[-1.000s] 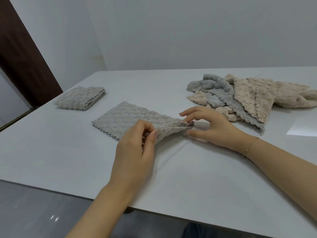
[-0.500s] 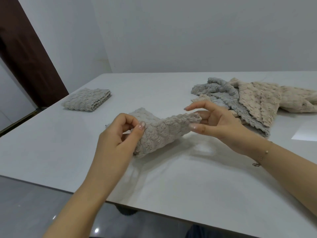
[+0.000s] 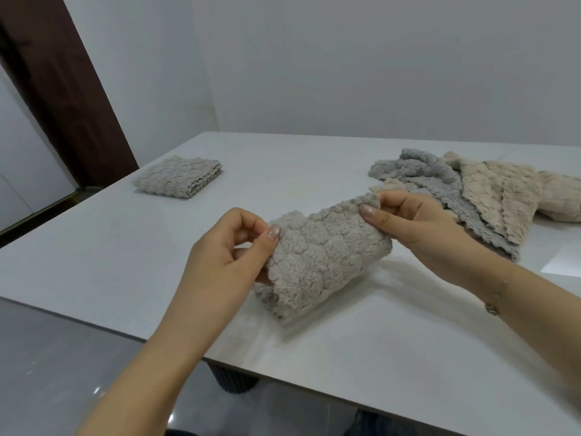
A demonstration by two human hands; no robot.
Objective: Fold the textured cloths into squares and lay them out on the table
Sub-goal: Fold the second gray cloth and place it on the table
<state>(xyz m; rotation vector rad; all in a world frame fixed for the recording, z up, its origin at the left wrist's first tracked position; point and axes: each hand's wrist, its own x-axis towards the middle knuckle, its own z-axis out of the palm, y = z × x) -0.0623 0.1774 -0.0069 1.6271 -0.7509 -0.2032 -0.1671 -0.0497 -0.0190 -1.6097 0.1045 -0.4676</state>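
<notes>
You hold the grey cloth (image 3: 327, 256) between both hands above the white table (image 3: 125, 253), near its front edge, and its lower end hangs down close to the tabletop; whether it touches the surface you cannot tell from here. Your left hand (image 3: 220, 262) pinches the cloth's left edge, the thumb lying on the near face and the curled fingers (image 3: 248, 225) tucked behind the fabric, so the hand is clamped on the cloth. Your right hand (image 3: 418, 228) pinches the upper right corner, the thumb pressed on the near side and the fingers (image 3: 396, 199) curled over the top, also closed on the cloth. The cloth is doubled over, its fluffy bumpy face toward you, and it slopes from the raised right corner down to the left. Your left forearm comes up from the lower left, the wrist bent so the back of the hand faces you; your right forearm reaches in from the right edge, with a thin bracelet (image 3: 495, 305) at the wrist. A folded cloth (image 3: 179, 180) lies flat at the far left of the table, well apart from your hands. A loose pile (image 3: 478, 190) of grey and beige cloths sits on the right, just behind your right hand. A dark table leg (image 3: 234, 380) shows under the front edge.
</notes>
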